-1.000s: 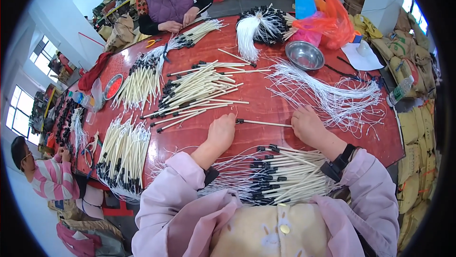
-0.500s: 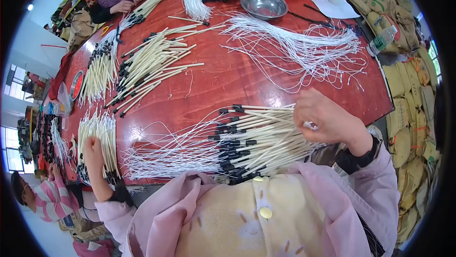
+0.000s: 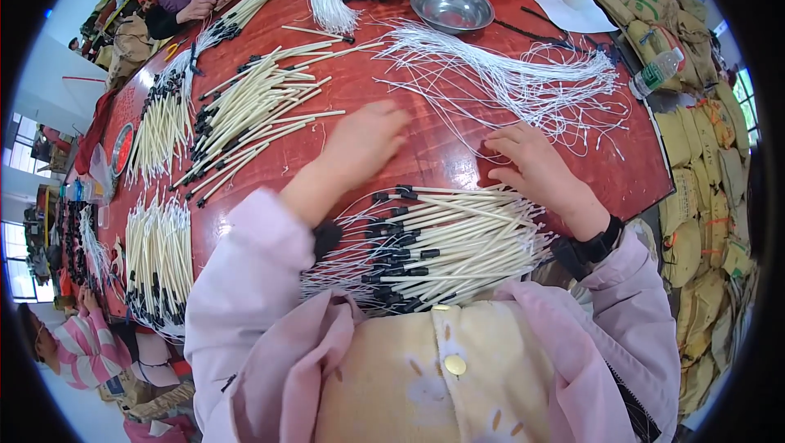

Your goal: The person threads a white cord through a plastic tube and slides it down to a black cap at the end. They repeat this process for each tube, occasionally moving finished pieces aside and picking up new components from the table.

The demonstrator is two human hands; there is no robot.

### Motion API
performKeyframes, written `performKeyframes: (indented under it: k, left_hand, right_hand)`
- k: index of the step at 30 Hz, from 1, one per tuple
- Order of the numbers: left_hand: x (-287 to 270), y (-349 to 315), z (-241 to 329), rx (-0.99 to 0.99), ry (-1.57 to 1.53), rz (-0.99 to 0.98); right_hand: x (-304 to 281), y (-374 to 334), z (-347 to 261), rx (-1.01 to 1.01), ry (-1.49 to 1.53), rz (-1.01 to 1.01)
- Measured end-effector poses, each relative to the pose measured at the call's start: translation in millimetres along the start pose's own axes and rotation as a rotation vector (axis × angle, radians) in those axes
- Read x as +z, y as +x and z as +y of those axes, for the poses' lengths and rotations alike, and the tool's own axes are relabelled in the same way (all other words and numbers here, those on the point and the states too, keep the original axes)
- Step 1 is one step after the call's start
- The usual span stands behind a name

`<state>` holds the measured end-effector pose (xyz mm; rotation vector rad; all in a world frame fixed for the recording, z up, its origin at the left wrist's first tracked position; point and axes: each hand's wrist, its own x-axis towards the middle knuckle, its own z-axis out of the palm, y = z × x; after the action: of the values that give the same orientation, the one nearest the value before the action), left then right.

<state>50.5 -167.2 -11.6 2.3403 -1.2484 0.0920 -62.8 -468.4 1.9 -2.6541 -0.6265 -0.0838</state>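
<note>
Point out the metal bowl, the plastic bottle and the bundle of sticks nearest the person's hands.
Metal bowl (image 3: 452, 6): head view, on the inside bottom of the bowl.
Plastic bottle (image 3: 657, 72): head view, on its labelled middle.
Bundle of sticks (image 3: 458, 238): head view, on the pale shafts at the bundle's middle.

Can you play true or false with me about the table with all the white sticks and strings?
1. The table is red. True.
2. The metal bowl sits right between the two hands. False: it is at the far side, beyond the loose white strings.
3. The left hand is holding a bottle. False: it holds no bottle; it is blurred over the table.
4. A pile of white sticks with black bands lies close to the person. True.
5. The right hand rests by that pile. True.
</note>
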Motion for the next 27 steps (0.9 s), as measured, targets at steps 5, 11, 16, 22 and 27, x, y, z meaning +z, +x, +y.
performKeyframes:
  k: [5, 11, 16, 22, 27]
  left_hand:
    - [45, 60, -4, 0.019, 0.006, -0.150]
    - [58, 54, -10, -0.012, 0.075, -0.164]
    - [28, 16, 13, -0.276, 0.020, -0.100]
    - [12, -42, 12, -0.421, 0.168, -0.065]
    - [17, -53, 11, -0.413, 0.136, -0.030]
  right_hand:
    - [10, 0, 16, 0.074, -0.056, -0.021]
    - [10, 7, 47, 0.145, -0.096, 0.071]
    - [10, 5, 61, 0.240, -0.211, 0.152]
    - [11, 9, 25, -0.076, -0.098, 0.101]
    - [25, 25, 2, -0.238, -0.151, -0.046]
